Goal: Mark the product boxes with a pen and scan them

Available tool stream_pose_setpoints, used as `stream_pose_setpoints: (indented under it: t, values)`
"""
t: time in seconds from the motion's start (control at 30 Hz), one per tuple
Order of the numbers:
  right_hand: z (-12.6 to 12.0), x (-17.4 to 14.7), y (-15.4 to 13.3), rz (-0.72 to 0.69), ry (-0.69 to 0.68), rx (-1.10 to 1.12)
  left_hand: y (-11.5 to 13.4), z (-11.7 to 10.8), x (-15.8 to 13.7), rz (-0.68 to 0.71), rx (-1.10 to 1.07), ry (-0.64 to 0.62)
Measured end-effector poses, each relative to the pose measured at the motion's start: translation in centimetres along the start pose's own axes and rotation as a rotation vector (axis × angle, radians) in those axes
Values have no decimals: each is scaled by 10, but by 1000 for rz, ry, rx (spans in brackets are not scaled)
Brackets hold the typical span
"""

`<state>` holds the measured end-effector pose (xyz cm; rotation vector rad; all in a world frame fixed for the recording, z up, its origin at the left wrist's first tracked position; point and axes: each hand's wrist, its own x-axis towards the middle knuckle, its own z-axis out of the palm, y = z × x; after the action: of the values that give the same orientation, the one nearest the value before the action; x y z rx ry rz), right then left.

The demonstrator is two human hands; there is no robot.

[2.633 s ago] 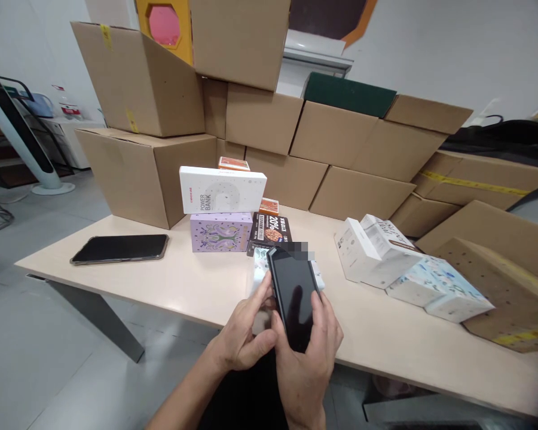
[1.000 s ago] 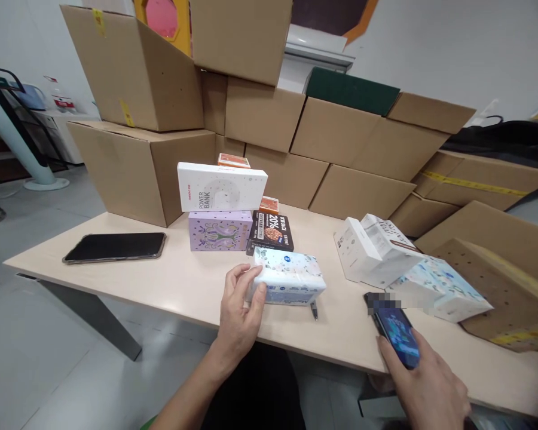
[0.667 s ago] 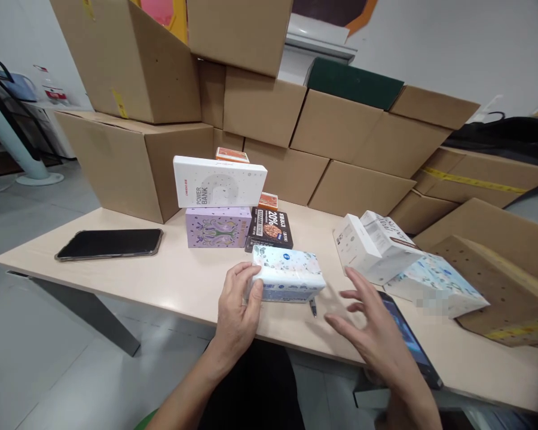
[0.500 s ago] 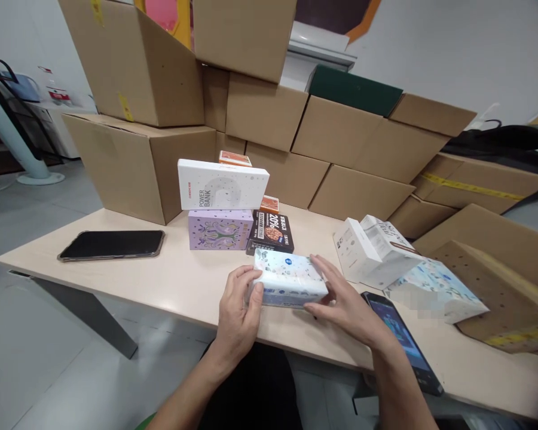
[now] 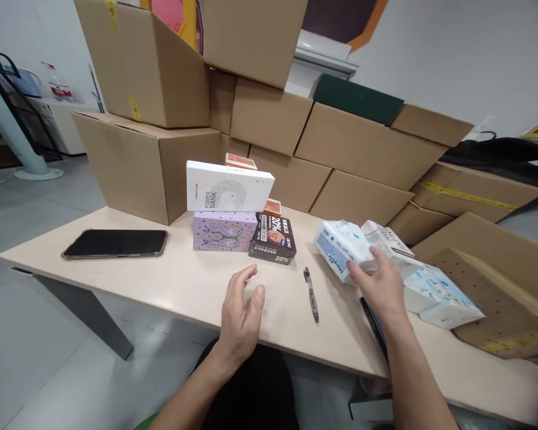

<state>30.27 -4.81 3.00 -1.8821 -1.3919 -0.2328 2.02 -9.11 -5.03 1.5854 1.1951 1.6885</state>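
Note:
My right hand (image 5: 381, 280) grips the near end of a white and light blue tissue pack (image 5: 341, 248), which is tilted beside other white packages on the right. Over the front middle of the table, my left hand (image 5: 242, 310) has its thumb and fingers apart and holds nothing. Between the hands lies a grey and black pen (image 5: 311, 295). Behind my left hand sit a black box marked 20% (image 5: 273, 239) and a purple patterned box (image 5: 225, 231). A white power bank box (image 5: 228, 186) stands on top of the purple one.
A phone (image 5: 115, 243) lies at the left. At the right are a white carton (image 5: 388, 239), a second floral tissue pack (image 5: 448, 295) and a dark tablet-like device (image 5: 374, 325), partly covered by my right arm. Stacked cardboard boxes (image 5: 269, 116) wall off the back.
The tissue pack went from between both hands at the middle to the right, carried by my right hand. My left hand let go of it. The pen is now uncovered.

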Motion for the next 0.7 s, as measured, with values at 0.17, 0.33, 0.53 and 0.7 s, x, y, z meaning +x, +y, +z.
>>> stream_pose_setpoints:
  t: [0.17,0.33,0.53,0.7]
  values:
    - [17,-6,-11,8,-94,-152,4,0,3,-30,27,-50]
    - [18,-28,-65,-255,-116,-141,5,-1,4,-25,41,-50]
    - [65,-38,-150,-320,-427,-203,3,-2,5,-38,34,-46]
    - [99,-30,-175,-222,-540,-276,2,-3,8,-66,15,-43]
